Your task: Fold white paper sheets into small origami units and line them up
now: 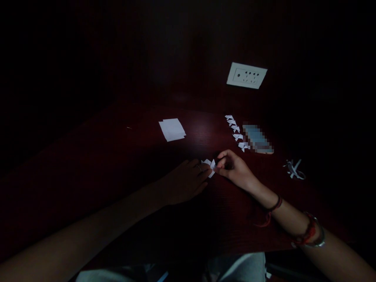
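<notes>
A small folded white paper figure (212, 169) lies on the dark red table in front of me, between my two hands. My left hand (192, 176), with a ring on one finger, rests palm down with its fingers stretched over the figure's left side. From the right, my right hand (235, 168) pinches the figure's edge between thumb and fingertips. Farther back stand several finished-looking folded paper figures (237, 137) in a row. To the left of them lies a stack of white paper squares (172, 129).
A phone (258, 139), blurred out, lies just right of the row of figures. Thin white paper strips (294, 169) sit in a tangle at the right. A white power socket (247, 75) is mounted on the dark wall behind. The surroundings are very dim.
</notes>
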{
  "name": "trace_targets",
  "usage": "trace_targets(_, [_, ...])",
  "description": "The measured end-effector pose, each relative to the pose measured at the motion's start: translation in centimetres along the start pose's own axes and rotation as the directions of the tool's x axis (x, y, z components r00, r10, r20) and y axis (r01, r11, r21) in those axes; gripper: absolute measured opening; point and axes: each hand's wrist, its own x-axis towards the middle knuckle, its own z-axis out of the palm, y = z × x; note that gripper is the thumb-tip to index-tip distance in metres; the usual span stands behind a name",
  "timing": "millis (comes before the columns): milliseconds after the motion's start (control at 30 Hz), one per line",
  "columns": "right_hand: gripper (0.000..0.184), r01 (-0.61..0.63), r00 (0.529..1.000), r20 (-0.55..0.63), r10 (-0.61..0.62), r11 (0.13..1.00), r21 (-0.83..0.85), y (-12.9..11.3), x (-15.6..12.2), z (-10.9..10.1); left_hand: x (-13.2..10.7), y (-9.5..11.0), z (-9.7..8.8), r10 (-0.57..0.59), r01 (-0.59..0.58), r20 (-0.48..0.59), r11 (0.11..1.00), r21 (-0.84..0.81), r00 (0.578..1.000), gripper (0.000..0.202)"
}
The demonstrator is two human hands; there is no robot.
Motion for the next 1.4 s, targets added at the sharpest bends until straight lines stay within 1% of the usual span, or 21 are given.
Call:
trace_targets(267, [0.031, 0.038, 0.999, 0.015, -0.037, 0.999, -0.036, -0.1, -0.1, 0.0, -0.1, 0.0, -0.1, 0.011, -0.011, 0.005, 1.0, 0.005, 1.0, 0.035])
trace_targets(467, [0.03, 0.044, 0.999, 0.014, -0.044, 0.998, -0.042, -0.1, -0.2, 0.0, -0.1, -0.2, 0.1, 0.018, -0.018, -0.033, 1.0, 0.001, 0.999, 0.033])
trace_targets(567, [0.029, 0.068, 0.998, -0.001, -0.068, 0.994, -0.084, -0.5, -0.4, 0.0, -0.1, -0.2, 0.2, 0.025, -0.026, -0.042, 1.0, -0.013, 0.999, 0.033])
trace_targets(633, [0.028, 0.106, 0.994, -0.022, -0.11, 0.985, -0.139, -0.9, -0.8, 0.1, -0.1, -0.2, 0.2, 0.021, -0.021, -0.034, 1.0, -0.017, 0.999, 0.033])
trace_targets(700, [0.028, 0.166, 0.984, -0.027, -0.175, 0.962, -0.218, -1.2, -1.1, 0.1, -0.1, -0.2, 0.1, 0.011, -0.011, -0.016, 1.0, -0.022, 1.0, 0.033])
trace_targets(767, [0.027, 0.256, 0.964, 0.012, -0.265, 0.917, -0.307, -1.4, -1.5, -0.1, 0.0, -0.2, 0.1, 0.0, 0.0, -0.002, 1.0, -0.03, 1.0, 0.034])
trace_targets(833, [0.024, 0.363, 0.929, 0.083, -0.361, 0.844, -0.395, -1.3, -1.7, -0.3, -0.1, -0.1, 0.1, -0.012, 0.012, 0.006, 0.999, -0.037, 1.0, 0.034])
trace_targets(900, [0.018, 0.451, 0.889, 0.161, -0.429, 0.76, -0.468, -1.1, -1.8, -0.5, -0.1, -0.2, 0.3, -0.022, 0.022, 0.012, 0.999, -0.042, 1.0, 0.037])
trace_targets(1000, [0.014, 0.521, 0.85, 0.253, -0.462, 0.667, -0.533, -0.9, -1.8, -0.9, -0.2, -0.3, 0.5, -0.025, 0.026, 0.02, 0.998, -0.051, 0.999, 0.04])
trace_targets(1100, [0.013, 0.547, 0.833, 0.298, -0.466, 0.608, -0.576, -1.0, -1.9, -1.0, -0.3, -0.5, 0.7, -0.016, 0.017, 0.014, 0.997, -0.077, 1.0, 0.043])
trace_targets(1167, [0.013, 0.551, 0.829, 0.307, -0.468, 0.587, -0.593, -1.1, -2.0, -1.0, -0.3, -0.6, 0.8, -0.017, 0.017, 0.001, 0.995, -0.101, 1.0, 0.044])
trace_targets(1233, [0.012, 0.55, 0.83, 0.306, -0.467, 0.589, -0.592, -1.2, -2.1, -1.0, -0.3, -0.6, 0.8, -0.018, 0.017, -0.011, 0.994, -0.106, 1.0, 0.045])
trace_targets(1333, [0.01, 0.551, 0.832, 0.308, -0.461, 0.623, -0.555, -1.2, -2.1, -1.2, -0.2, -0.6, 0.9, -0.017, 0.017, 0.002, 0.996, -0.091, 1.0, 0.045])
trace_targets(1400, [0.01, 0.551, 0.834, 0.308, -0.457, 0.659, -0.513, -1.1, -2.1, -1.4, -0.2, -0.6, 1.0, -0.031, 0.032, 0.012, 0.993, -0.112, 0.999, 0.044])
